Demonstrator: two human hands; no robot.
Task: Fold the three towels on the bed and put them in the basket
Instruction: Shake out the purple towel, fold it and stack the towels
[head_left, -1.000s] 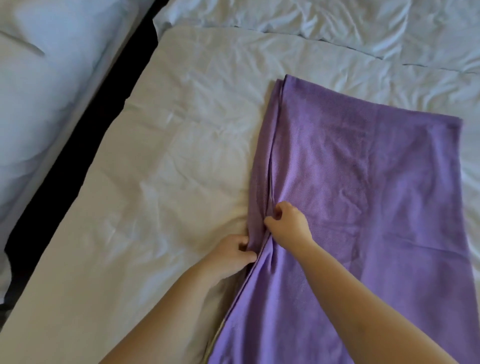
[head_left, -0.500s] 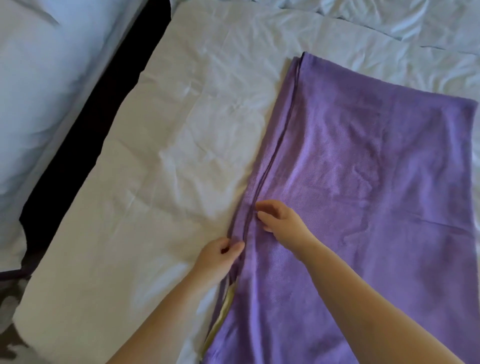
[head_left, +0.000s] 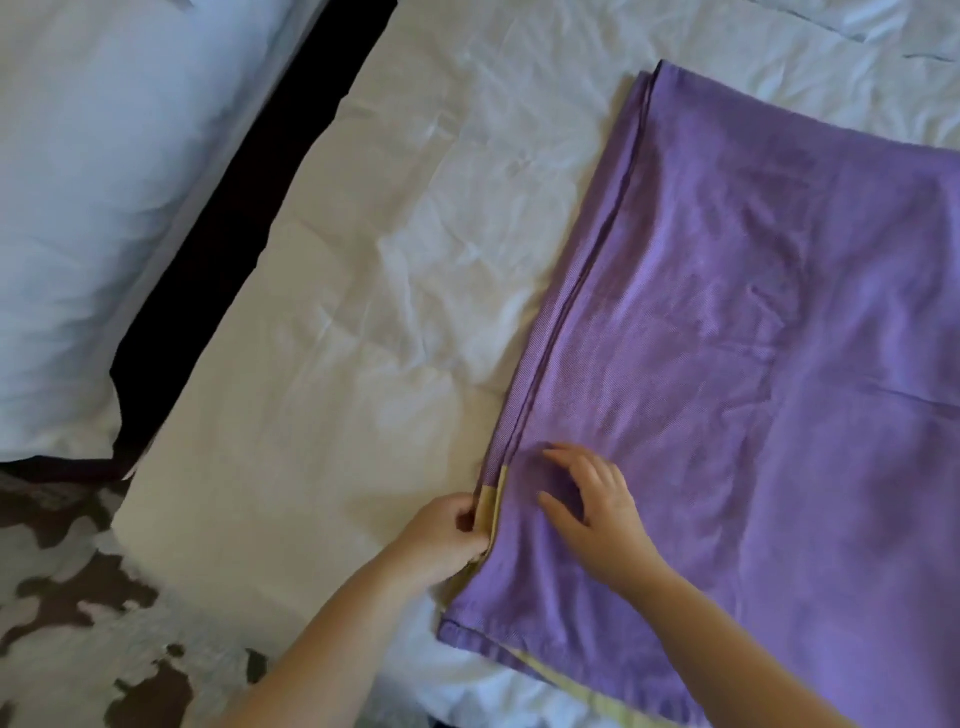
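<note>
A purple towel (head_left: 753, 322) lies folded double on the white bed sheet (head_left: 363, 322), filling the right half of the view, with a yellow-green band showing along its near edge. My left hand (head_left: 447, 535) pinches the towel's left edge at the yellow band. My right hand (head_left: 592, 499) rests on top of the purple cloth just right of that edge, fingers spread and relaxed. No other towel and no basket are in view.
A second bed or duvet (head_left: 104, 208) in white lies at the left, beyond a dark gap (head_left: 249, 218). A brown-and-white patterned rug (head_left: 78, 613) covers the floor at the lower left. The bed's near edge runs under my arms.
Both hands have slid nearer along the towel's left edge. My right hand has let go of the edge and now lies flat on the cloth. The towel's near corner has come into view.
</note>
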